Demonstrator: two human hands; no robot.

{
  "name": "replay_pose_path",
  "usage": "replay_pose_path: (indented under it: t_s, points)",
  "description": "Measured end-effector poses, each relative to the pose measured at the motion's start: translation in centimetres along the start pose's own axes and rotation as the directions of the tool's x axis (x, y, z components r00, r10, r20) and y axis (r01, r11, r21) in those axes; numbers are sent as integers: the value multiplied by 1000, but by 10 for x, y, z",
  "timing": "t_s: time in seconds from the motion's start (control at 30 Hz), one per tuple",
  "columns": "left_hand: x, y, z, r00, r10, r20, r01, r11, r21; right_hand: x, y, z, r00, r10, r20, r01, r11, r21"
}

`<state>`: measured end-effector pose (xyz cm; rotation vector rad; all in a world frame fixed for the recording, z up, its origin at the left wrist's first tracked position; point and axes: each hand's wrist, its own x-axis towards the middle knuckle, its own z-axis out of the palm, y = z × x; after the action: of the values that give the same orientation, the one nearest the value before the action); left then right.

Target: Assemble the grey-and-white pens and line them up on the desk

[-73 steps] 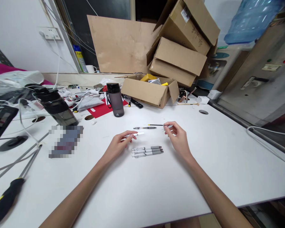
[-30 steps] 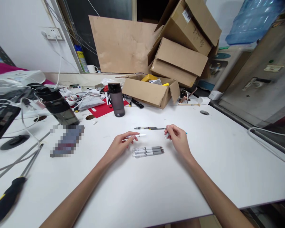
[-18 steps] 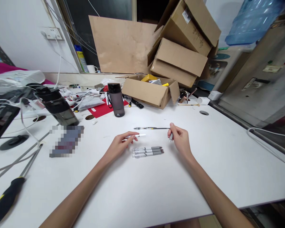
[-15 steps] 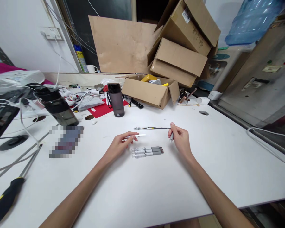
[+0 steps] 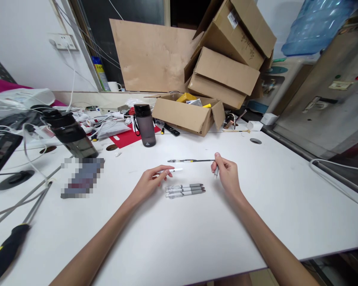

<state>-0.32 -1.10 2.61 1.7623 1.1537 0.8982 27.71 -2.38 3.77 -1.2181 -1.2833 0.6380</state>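
The right hand is pinching a dark refill beyond three pens and holding a grey pen part; the left hand is gripping a white barrel. Pinching narrowly (one end only) may be risking refill slippage.

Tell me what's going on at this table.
A person is handling pen parts at a white table. The left hand holds a slim white piece. The right hand pinches a thin dark refill, with a grey piece also in its grip. The refill lines up with a dark-tipped pen; whether they touch, I can't tell. Three grey-ended pens lie side by side, nearer the person.
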Motion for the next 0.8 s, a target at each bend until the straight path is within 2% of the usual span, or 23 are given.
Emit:
replay_pose_path:
  t_s: [0.5,0.8]
  points:
    - [0,-1,-1,1000,0,-4,0,1000,3,3,0,0,992,-30,120,17,994,107]
    - [2,-1,-2,1000,5,2,-5,1000,-29,3,2,0,994,-23,110,9,991,132]
